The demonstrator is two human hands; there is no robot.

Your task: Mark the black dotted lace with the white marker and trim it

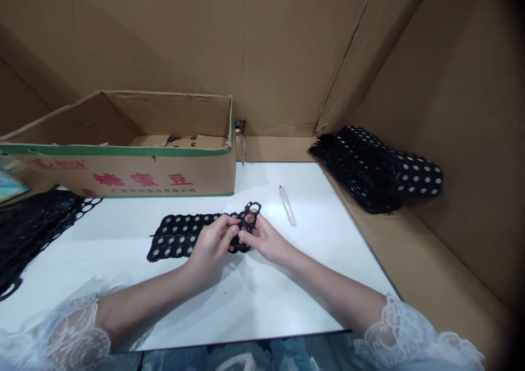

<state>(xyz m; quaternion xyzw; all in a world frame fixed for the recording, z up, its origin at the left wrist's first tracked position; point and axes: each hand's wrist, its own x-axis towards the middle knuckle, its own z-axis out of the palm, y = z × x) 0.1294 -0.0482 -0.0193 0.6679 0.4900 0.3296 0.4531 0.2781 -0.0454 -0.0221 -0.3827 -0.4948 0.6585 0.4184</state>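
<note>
On the white table lies a black strip with rows of pale round dots [180,234], its right end raised between my fingers. My left hand [215,242] pinches that end from the left, thumb and fingertips pressed together. From the other side my right hand [262,237] grips the same end, where black open rings [253,209] stick up above the fingers. Exactly how the rings join the strip is hidden by my fingertips. To the right of my right hand lies a slim whitish pen-like tool with a dark tip [287,206].
An open cardboard box [164,171] with small black scraps inside stands at the back left. A heap of black ringed mesh [28,229] lies at the left edge. Black dotted strips [369,166] are piled on cardboard at the right. Cardboard walls [279,48] enclose the table [262,305].
</note>
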